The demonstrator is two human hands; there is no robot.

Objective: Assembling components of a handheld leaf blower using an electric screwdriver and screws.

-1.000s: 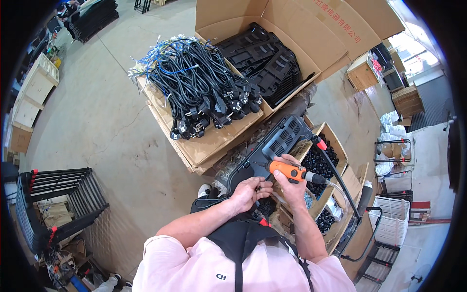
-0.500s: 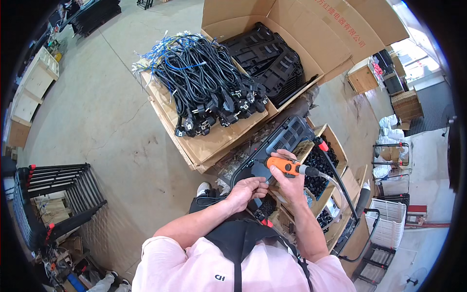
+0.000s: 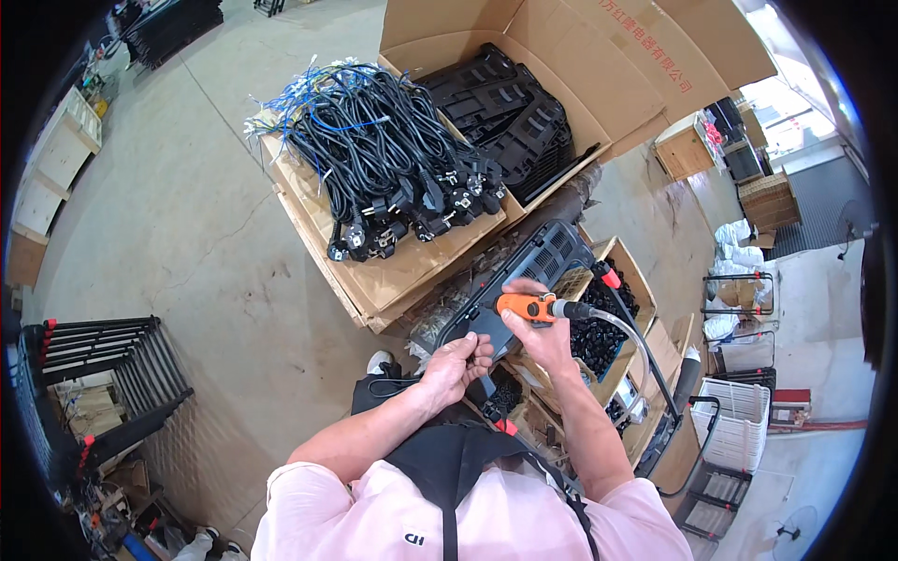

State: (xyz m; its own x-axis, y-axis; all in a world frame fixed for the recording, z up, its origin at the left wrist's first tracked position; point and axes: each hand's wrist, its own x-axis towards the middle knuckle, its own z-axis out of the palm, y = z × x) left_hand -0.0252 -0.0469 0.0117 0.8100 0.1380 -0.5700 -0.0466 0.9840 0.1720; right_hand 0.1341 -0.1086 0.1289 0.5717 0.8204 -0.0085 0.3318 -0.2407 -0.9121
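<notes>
While the left hand (image 3: 456, 363) is pinching the ribbed black plastic panel's (image 3: 524, 280) near edge, the right hand (image 3: 541, 332) is wrapping an orange screwdriver (image 3: 529, 307) against it; glossy black cables (image 3: 393, 168) are piling at eleven o'clock.

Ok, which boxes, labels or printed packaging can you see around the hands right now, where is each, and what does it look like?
Large cardboard box: top centre, brown, flaps open, red print on one flap, stacked black plastic parts inside.
Flattened cardboard stack: upper centre, brown, carrying a pile of black power cords.
Small cardboard boxes: right of the right hand, brown, open, holding small black parts.
Brown cartons: far right, closed.
No screens seen.
</notes>
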